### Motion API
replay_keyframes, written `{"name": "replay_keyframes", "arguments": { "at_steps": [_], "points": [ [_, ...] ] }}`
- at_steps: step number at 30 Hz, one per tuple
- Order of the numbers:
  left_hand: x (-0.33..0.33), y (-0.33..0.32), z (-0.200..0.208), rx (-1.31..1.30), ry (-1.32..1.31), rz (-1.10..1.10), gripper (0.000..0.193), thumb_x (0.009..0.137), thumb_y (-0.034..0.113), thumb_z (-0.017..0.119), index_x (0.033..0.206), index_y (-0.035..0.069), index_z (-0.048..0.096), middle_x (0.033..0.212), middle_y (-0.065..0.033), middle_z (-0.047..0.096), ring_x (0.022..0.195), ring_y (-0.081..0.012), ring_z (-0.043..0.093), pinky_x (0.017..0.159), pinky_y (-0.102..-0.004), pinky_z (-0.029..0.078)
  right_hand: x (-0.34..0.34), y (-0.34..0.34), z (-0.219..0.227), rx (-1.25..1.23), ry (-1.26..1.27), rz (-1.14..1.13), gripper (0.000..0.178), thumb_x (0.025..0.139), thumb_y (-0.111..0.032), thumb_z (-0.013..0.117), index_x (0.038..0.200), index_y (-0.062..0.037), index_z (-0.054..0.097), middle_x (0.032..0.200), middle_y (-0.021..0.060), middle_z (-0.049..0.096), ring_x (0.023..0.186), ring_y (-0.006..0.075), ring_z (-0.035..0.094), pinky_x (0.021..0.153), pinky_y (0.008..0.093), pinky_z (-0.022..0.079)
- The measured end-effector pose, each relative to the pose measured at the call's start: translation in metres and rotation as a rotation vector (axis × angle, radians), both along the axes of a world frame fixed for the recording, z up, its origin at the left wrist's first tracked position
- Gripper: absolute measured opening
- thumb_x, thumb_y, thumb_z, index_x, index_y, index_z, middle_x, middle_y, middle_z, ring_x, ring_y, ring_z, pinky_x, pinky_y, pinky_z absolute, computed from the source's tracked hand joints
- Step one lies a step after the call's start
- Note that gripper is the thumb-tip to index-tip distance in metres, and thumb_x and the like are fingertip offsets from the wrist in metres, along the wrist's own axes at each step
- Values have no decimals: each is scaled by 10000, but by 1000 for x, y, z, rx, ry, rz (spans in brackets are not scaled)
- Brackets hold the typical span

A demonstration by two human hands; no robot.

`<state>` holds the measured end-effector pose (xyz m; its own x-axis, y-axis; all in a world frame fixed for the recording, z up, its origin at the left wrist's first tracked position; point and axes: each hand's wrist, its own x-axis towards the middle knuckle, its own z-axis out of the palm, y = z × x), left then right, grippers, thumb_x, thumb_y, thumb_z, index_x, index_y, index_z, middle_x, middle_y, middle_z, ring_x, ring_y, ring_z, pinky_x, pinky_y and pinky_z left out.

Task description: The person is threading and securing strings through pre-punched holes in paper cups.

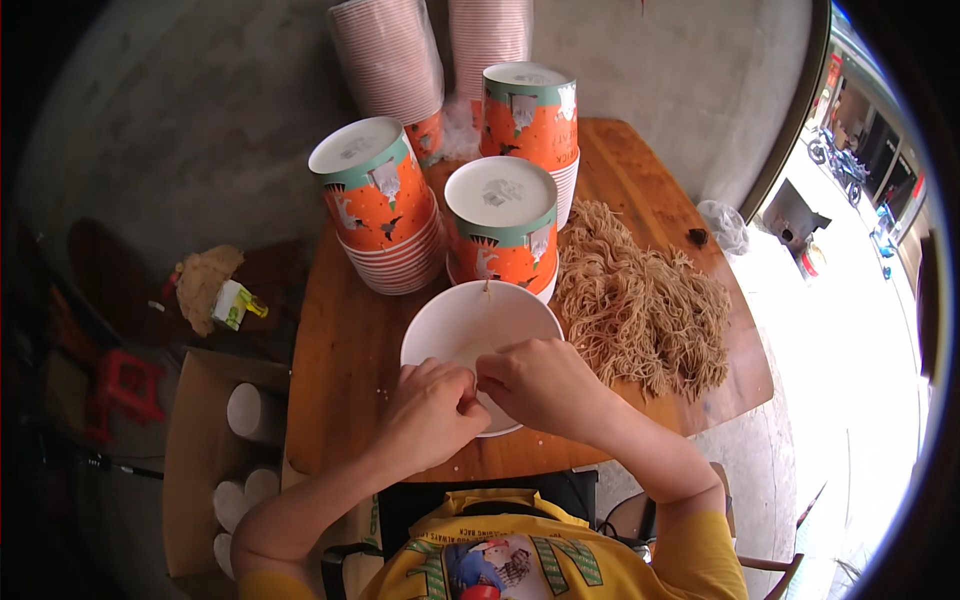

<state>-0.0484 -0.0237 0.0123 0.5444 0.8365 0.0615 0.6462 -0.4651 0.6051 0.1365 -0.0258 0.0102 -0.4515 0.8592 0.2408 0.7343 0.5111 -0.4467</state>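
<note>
A white round paper tub stands at the table's near edge, its open mouth facing up. My left hand and my right hand meet over its near rim. Both have their fingers curled into a pinch, thumbs close together. Whatever lies between the fingertips is hidden. A short bit of tan string shows at the tub's far rim. To the right of the tub spreads a big heap of tan strings. Just behind it, a stack of upside-down orange tubs with green bands stands close.
Two more orange tub stacks and tall plastic-wrapped stacks stand farther back on the wooden table. At lower left, a cardboard box holds several white cylinders. A red stool is beyond it.
</note>
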Motion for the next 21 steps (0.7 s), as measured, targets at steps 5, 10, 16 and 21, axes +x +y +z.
{"name": "replay_keyframes", "arguments": {
  "at_steps": [5, 10, 16, 21],
  "points": [
    [3, -4, 4, 72, 61, -72, 127, 750, 152, 631, 712, 48, 570, 781, -88, 620, 837, -274, 587, 826, -392, 408, -3, -2, -9, 97, -47, -83, 106, 837, -150, 609, 781, -61, 595, 740, 97, 645, 668, 324, 651, 586, 434, 526],
    [-5, -9, 7, 100, 32, -188, 130, 765, 128, 639, 747, 48, 539, 784, -83, 596, 837, -275, 586, 846, -396, 408, -5, -3, -7, 51, -62, -94, 135, 847, -163, 604, 771, -52, 590, 727, 117, 645, 660, 340, 647, 590, 443, 526],
    [-13, -18, 12, 75, -74, -193, 268, 808, 125, 689, 975, 49, 494, 923, -115, 549, 917, -310, 565, 860, -429, 440, 2, 0, -13, 41, -37, -72, 146, 855, -177, 607, 788, -49, 587, 725, 130, 641, 671, 343, 649, 598, 453, 523],
    [-6, -30, 1, 252, -26, -260, 278, 832, 79, 691, 1030, 28, 502, 994, -123, 535, 929, -313, 574, 783, -392, 515, 0, 1, -13, 53, -41, -84, 145, 857, -182, 612, 805, -49, 589, 745, 116, 642, 678, 333, 653, 595, 447, 527]
  ]
}}
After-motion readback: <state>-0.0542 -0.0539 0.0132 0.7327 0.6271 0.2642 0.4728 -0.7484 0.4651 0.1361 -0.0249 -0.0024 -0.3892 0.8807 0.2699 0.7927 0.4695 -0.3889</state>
